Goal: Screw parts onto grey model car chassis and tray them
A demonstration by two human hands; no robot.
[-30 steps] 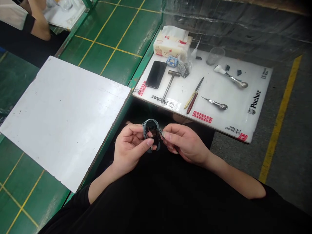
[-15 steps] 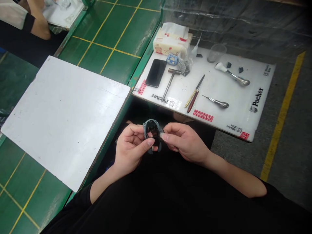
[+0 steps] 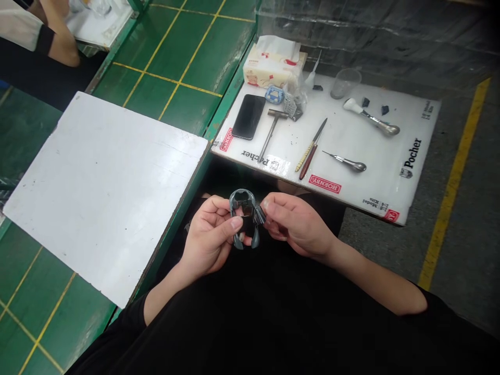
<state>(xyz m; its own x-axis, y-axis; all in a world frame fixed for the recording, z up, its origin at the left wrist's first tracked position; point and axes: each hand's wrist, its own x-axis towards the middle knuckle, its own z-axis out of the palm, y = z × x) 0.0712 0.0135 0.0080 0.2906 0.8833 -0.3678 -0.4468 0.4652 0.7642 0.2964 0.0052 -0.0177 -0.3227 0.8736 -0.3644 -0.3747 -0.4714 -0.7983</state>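
Note:
My left hand is closed round a small grey-blue hollow model part, with the thumb lying across its dark middle. The part has a rounded top rim, an opening in the centre and two curved prongs at its lower end. In my right hand, thumb and fingers pinch a small dark ridged piece at the part's right side. I cannot tell whether that piece is joined to the part. Both hands are above my lap, in front of the white work board.
On the board lie a phone, a T-shaped tool, slim knife-like tools, a metal-handled pick, a white-tipped brush and a tissue box. A white panel rests on the green bench. Another person's arm shows top left.
My right thumb and fingers have shifted slightly up, and the dark ridged piece now shows between them and the part. The part is turned a little, with its prongs more visible.

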